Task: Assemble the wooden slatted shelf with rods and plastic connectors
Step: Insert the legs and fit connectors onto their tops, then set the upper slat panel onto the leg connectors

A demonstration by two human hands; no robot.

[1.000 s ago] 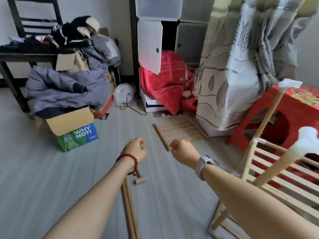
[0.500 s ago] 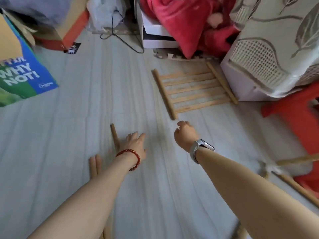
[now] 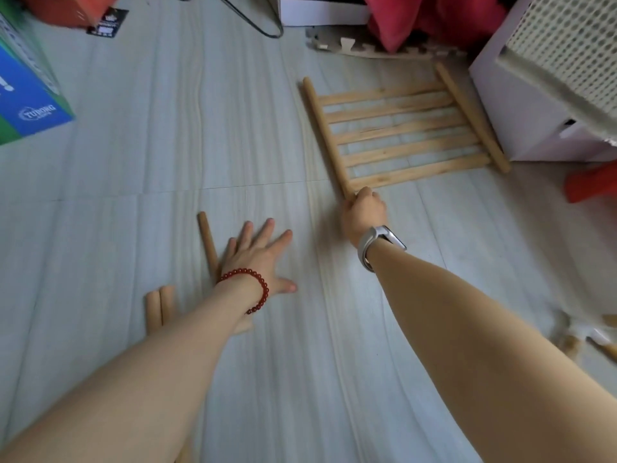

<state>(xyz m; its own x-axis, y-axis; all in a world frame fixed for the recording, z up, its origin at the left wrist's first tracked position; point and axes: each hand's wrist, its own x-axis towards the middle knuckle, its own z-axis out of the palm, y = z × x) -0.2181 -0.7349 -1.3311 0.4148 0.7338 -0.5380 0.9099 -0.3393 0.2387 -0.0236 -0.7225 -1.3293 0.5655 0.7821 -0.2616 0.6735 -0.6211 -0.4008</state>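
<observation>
Both hands reached down to the pale floor. Her right hand, a grey watch on its wrist, had its fingers curled round the near end of the left side rod of a wooden slatted panel, which lay flat on the floor. That panel had several slats running between two round side rods, and its far right rod lay just beside a white box. The left hand, with a red bead bracelet on the wrist, was spread flat on the floor, fingers straight and splayed, holding nothing. A single loose rod lay just to its left, touching or almost touching the side of the hand. Two more rods lay side by side nearer the forearm. A blue and green carton stood at the far left, and red cloth lay beyond the panel.
</observation>
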